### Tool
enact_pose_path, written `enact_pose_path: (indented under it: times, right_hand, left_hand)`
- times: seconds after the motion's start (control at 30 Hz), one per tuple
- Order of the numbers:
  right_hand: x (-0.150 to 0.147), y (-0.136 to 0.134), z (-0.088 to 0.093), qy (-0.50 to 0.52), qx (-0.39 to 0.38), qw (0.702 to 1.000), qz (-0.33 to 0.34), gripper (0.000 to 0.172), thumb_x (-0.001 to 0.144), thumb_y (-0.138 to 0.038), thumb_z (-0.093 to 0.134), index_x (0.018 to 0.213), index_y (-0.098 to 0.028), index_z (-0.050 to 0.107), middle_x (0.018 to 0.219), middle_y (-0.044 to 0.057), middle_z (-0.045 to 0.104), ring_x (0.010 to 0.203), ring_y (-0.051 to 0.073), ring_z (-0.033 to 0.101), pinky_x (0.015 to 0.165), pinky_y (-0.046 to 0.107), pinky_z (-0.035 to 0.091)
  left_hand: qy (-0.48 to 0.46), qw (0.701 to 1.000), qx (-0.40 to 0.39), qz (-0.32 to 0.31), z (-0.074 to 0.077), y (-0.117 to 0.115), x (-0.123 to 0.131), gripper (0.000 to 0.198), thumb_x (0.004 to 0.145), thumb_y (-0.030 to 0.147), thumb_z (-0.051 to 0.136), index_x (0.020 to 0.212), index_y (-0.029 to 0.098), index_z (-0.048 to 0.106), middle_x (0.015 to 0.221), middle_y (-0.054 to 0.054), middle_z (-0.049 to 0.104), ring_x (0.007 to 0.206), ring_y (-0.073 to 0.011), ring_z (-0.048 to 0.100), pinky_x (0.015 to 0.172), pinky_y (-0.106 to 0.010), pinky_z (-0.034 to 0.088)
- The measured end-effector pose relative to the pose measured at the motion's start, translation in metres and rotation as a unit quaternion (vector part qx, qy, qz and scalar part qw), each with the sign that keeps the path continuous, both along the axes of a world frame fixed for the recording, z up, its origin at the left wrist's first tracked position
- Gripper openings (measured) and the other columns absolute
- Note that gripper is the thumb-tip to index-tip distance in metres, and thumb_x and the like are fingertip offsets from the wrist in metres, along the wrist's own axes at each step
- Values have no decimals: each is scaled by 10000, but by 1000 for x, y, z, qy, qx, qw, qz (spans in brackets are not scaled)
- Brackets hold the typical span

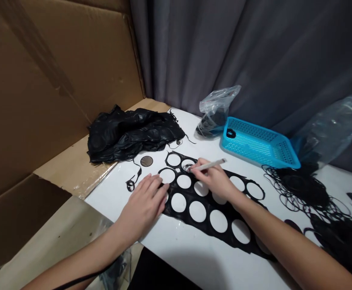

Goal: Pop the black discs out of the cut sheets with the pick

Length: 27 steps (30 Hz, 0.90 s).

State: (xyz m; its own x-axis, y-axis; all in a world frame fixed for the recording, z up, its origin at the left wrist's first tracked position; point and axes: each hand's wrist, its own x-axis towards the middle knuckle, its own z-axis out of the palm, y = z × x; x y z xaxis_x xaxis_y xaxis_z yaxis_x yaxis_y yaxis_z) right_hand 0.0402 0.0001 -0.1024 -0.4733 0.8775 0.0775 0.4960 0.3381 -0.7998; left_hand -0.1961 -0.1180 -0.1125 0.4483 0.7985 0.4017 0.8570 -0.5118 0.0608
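From the head camera, a black sheet punched with round holes [204,205] lies flat on the white table [194,257], running from the far left toward the near right. The left hand [144,203] rests palm down with its fingers spread and flat on the sheet's left edge, gripping nothing. The right hand [214,179] lies over the sheet's upper rows, its fingers closed around a slim white pen-like tool [209,165], whose tip sits at one of the far holes (what the tip touches there is too small to tell). A single dark disc [146,161] lies on the table just beyond the sheet, and a small black ring with a tail [131,184] lies near the left fingertips. Farther left, a crumpled heap of black sheet material [130,133] sits partly on the table and partly on the cardboard [43,92] that lines that side. Behind the sheet stands a turquoise perforated basket [259,145], with a clear plastic bag of dark pieces [215,110] beside its left end. To the right, a tangle of thin black rings [309,189] spreads over the table, and another clear bag [336,125] rises behind it against the grey curtain [254,52].
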Motion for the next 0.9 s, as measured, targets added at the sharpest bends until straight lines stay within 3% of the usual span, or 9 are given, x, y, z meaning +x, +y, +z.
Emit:
enact_pose_path:
  times: [0.13, 0.4, 0.77, 0.9]
  right_hand:
    - [-7, -36, -5, 21, -74, 996, 54, 174, 935, -268, 525, 773, -208, 498, 906, 4, 672, 845, 166, 599, 766, 287, 421]
    - [-10, -39, -9, 45, -100, 992, 62, 183, 934, -274, 535, 772, -207, 483, 904, 5, 648, 855, 168, 588, 776, 302, 419]
    - [-9, -50, -11, 31, 23, 996, 84, 198, 953, -172, 532, 775, -209, 453, 910, 13, 633, 880, 167, 586, 789, 303, 445]
    - [-16, -64, -19, -31, 143, 983, 110, 113, 978, -134, 451, 907, -202, 507, 1047, 98, 648, 988, 231, 572, 848, 372, 461]
  left_hand:
    - [14, 998, -21, -58, -9, -3, 22, 410, 969, 274, 529, 1316, 55, 554, 1343, -185, 566, 1269, -338, 517, 1066, -503, 464]
    - [-5, 994, -88, -59, -16, -7, 19, 465, 972, 301, 539, 1403, 133, 488, 1471, -188, 473, 1379, -316, 449, 1105, -519, 432]
    - [-30, 992, -104, -60, -17, -7, 17, 473, 955, 279, 563, 1404, 144, 499, 1475, -210, 441, 1386, -330, 438, 1109, -532, 428]
    - [-30, 992, -106, -65, -16, -6, 17, 465, 949, 273, 563, 1391, 140, 510, 1473, -214, 441, 1396, -333, 423, 1110, -539, 424]
